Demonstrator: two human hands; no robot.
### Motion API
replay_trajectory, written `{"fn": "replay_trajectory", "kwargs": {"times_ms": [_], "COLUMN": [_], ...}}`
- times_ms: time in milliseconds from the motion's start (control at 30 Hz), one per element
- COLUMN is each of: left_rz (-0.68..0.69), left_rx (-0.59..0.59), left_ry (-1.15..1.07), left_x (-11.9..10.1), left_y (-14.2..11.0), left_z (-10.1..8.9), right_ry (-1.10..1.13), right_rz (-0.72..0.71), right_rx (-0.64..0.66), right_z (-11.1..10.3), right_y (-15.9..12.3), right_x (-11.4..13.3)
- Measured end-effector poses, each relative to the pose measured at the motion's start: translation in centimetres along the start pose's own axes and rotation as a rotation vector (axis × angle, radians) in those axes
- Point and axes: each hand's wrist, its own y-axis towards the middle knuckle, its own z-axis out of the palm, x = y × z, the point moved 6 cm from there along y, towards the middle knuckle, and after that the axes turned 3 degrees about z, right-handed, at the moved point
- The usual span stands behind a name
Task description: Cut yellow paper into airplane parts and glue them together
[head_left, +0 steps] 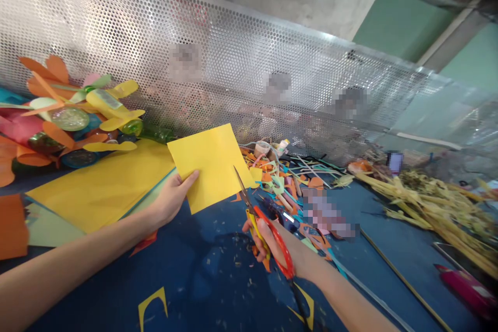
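My left hand (177, 197) pinches a square sheet of yellow paper (210, 163) by its left edge, thumb on the face toward me. In my right hand (264, 241) is a pair of scissors (278, 249) with red and yellow handles. Their blades (241, 187) point up and lie at the paper's right side; whether they have cut into it I cannot tell. Under my left forearm lies a stack of larger yellow sheets (105, 187), with pale green paper (50, 228) beneath.
Plastic bottles with paper petals (70, 114) pile up at the left. Colourful paper scraps (280, 181) and sticks cover the middle. Dry husks (439, 202) and a magenta pouch (465, 288) lie right. A perforated metal panel (233, 62) closes the back of the blue table (218, 290).
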Motion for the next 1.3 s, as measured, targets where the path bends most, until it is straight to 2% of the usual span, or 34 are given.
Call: {"fn": "replay_trajectory", "kwargs": {"times_ms": [800,1100,1300], "left_rz": [0.005,0.008,-0.003], "left_rx": [0.033,0.025,0.025], "left_ry": [-0.011,-0.014,-0.008], "left_x": [0.20,-0.11,-0.06], "left_y": [-0.05,-0.07,-0.09], "left_z": [-0.04,0.15,0.18], "right_ry": [0.057,-0.020,-0.046], "right_rz": [0.040,-0.125,-0.114], "right_rx": [0.020,-0.071,-0.078], "right_z": [-0.04,0.06,0.23], "right_y": [-0.19,0.36,0.62], "right_x": [0.04,-0.02,-0.19]}}
